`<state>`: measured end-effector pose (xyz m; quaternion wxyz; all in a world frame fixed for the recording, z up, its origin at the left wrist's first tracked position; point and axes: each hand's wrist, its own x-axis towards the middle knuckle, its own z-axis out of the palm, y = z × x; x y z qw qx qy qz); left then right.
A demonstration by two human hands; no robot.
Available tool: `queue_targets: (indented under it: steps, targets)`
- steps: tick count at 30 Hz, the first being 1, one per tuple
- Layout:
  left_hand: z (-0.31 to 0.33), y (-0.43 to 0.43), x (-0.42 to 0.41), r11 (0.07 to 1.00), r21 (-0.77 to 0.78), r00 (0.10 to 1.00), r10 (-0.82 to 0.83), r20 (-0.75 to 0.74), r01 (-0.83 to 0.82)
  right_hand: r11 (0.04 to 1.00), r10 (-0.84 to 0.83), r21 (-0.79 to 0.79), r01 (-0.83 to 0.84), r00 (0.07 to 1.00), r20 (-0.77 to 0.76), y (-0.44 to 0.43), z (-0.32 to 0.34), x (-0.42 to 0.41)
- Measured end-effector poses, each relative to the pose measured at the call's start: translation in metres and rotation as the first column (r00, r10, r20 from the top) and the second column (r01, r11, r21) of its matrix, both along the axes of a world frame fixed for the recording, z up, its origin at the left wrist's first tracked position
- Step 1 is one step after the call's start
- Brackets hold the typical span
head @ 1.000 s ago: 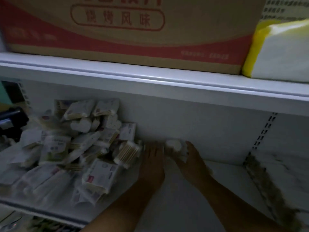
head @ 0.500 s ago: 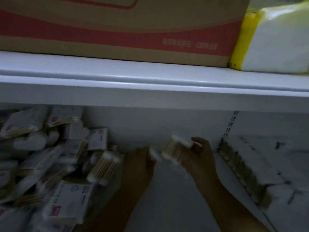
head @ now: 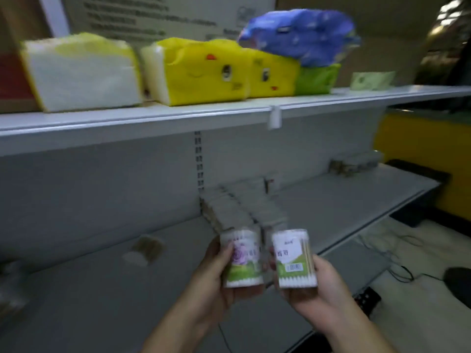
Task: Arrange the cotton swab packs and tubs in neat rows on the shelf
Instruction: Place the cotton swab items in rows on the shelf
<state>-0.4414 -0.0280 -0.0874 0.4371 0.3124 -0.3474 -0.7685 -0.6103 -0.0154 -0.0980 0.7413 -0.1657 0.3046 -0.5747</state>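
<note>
I have both hands raised in front of the lower shelf (head: 89, 301), each holding a tub of cotton swabs upright. My left hand (head: 211, 284) curls around the purple-flower tub (head: 243, 258), thumb across its label and the other fingers behind it. My right hand (head: 323, 294) cradles the green-label tub (head: 293, 258) from below and from the right, fingers wrapped round its far side, barcode facing me. The two tubs stand side by side, just apart, above the shelf's front part and touching nothing but the hands. Behind them, two rows of swab packs (head: 229, 212) run from the back wall toward the front, tight against each other. To the left, a blurred tub (head: 145, 248) lies on its side on the shelf, alone. More packs (head: 354, 164) sit at the far right end; I cannot make out their kind. On the upper shelf (head: 153, 115) I see a white tissue pack (head: 81, 75), yellow tissue packs (head: 198, 72), a green pack (head: 316, 79), and a blue pack (head: 298, 36) on top.
</note>
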Motion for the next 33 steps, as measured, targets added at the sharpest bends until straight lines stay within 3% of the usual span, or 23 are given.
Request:
queue_targets:
  steps: [6, 10, 15, 20, 28, 33]
  targets:
    - [-0.008, 0.026, -0.138, 0.970, -0.092, 0.974, -0.227, 0.001, 0.226, 0.995, -0.099, -0.020, 0.103, 0.984, 0.148, 0.055, -0.006, -0.132]
    - [-0.017, 0.037, -0.208, 0.938, -0.128, 0.944, -0.328, -0.021, 0.323, 0.974, -0.199, -0.095, 0.207, 0.976, 0.092, 0.086, -0.005, -0.198]
    - [-0.018, 0.032, -0.268, 0.940, -0.156, 0.952, -0.308, 0.006, 0.305, 0.967, -0.252, -0.042, 0.253, 0.968, 0.016, 0.083, -0.007, -0.258]
    - [-0.020, -0.003, -0.324, 0.944, -0.181, 0.960, -0.281, -0.006, 0.275, 0.936, -0.350, -0.028, 0.350, 0.936, 0.033, 0.056, -0.008, -0.311]
    - [-0.046, -0.108, -0.434, 0.952, -0.131, 0.955, -0.288, -0.065, 0.278, 0.924, -0.366, 0.020, 0.381, 0.900, -0.236, -0.046, -0.014, -0.409]
    - [-0.048, -0.180, -0.495, 0.967, -0.173, 0.982, -0.184, 0.036, 0.187, 0.879, -0.461, -0.119, 0.462, 0.759, -0.459, -0.117, -0.010, -0.457]
